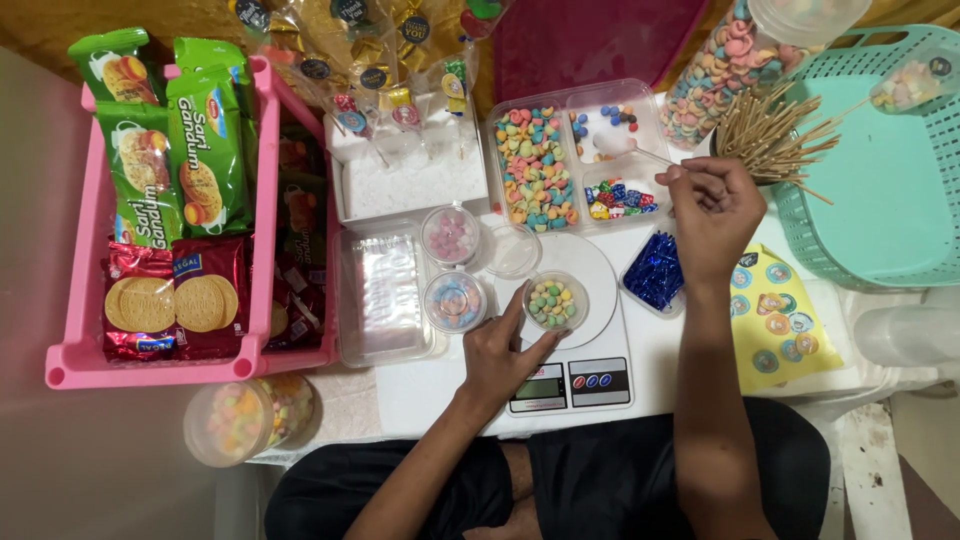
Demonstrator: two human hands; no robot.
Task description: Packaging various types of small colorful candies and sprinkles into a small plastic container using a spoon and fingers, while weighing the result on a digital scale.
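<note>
On the white scale (590, 345), a small clear cup (556, 302) is steadied by the left hand (505, 355), fingers loosely curled against its side, and it looks roughly half filled with pastel candies. A thin white spoon (640, 152) is pinched by the right hand (712, 205) over the divided tray (580, 95). Two filled cups (452, 268) are seen just left. Little open room remains: skewers (768, 132) and blue twist ties (655, 272) crowd the right hand.
</note>
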